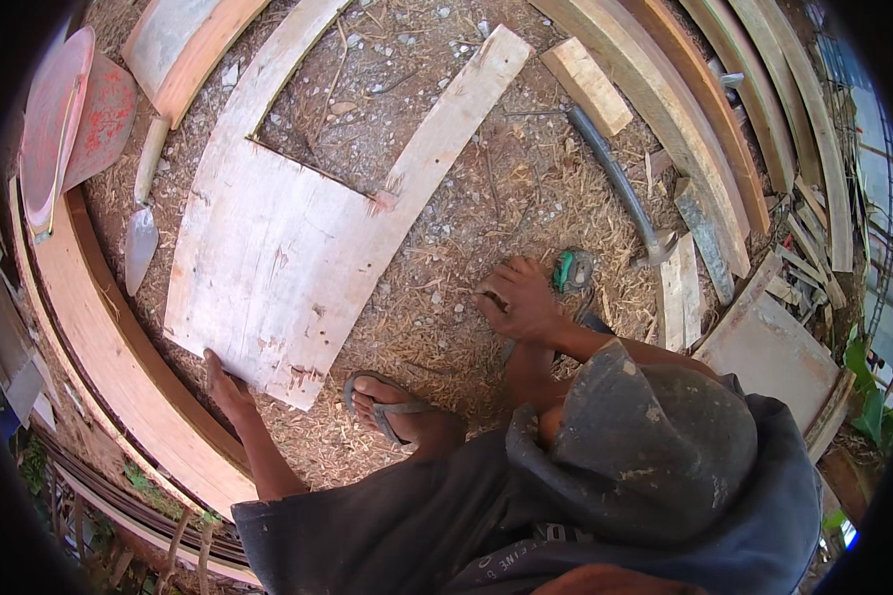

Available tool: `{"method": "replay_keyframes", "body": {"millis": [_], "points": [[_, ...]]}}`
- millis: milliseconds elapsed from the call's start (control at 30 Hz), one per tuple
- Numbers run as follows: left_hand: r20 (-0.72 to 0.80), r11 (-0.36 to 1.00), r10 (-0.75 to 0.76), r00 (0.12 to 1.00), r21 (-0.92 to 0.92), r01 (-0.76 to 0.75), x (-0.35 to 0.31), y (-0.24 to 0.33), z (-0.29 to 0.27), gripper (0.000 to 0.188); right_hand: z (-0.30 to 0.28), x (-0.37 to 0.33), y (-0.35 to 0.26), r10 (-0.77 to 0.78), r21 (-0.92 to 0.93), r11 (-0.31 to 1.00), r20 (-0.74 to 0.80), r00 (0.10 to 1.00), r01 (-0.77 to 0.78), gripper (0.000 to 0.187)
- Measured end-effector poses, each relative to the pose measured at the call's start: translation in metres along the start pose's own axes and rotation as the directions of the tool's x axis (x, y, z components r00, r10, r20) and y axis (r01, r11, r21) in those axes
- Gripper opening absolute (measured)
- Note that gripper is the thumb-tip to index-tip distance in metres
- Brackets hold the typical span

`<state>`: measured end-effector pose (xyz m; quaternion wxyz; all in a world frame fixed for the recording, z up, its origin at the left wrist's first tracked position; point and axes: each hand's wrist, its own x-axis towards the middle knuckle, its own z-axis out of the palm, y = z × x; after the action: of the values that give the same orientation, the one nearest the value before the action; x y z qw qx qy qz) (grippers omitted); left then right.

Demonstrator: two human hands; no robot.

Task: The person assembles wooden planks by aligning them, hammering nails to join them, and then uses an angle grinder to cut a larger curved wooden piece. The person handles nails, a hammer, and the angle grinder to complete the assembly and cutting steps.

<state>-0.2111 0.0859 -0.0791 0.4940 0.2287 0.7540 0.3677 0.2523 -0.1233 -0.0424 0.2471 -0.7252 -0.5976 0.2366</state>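
A pale, weathered wooden board (278, 263) with a U-shaped cut-out lies on the ground in front of me, its two long arms pointing away. My left hand (230, 392) grips its near left corner, thumb at the edge and the other fingers mostly hidden. Right of the board, my right hand (526, 305) is low above the ground by my right foot, its fingers curled. What they hold, if anything, cannot be made out. Just beyond that hand is a small green and grey object (572, 270), perhaps a tape measure. A claw hammer (620, 183) lies farther right.
A trowel (141, 243) lies left of the board, near a reddish basin-like piece (60, 129). Long planks (129, 347) run along the left, and more timber (655, 109) along the right. A short wood block (587, 84) lies by the hammer. My sandalled foot (392, 409) is near the board.
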Motion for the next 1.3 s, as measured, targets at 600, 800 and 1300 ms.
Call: {"method": "replay_keyframes", "body": {"millis": [600,800,1300], "points": [[-0.072,0.981,0.182,0.981,0.080,-0.176,-0.005,0.000,-0.014,0.046,-0.001,0.014,-0.008,0.037,0.182,0.983,0.000,0.999,-0.037,0.014],[-0.048,0.960,0.212,0.976,0.199,-0.198,0.007,-0.005,0.001,0.043,-0.035,0.040,0.010,0.266,0.377,0.905,-0.139,0.954,-0.198,0.014],[0.073,0.994,-0.027,0.997,0.107,0.019,0.020,-0.005,-0.028,0.077,-0.156,-0.125,0.130,0.599,-0.176,0.472,-0.655,0.461,-0.864,0.096]]}}
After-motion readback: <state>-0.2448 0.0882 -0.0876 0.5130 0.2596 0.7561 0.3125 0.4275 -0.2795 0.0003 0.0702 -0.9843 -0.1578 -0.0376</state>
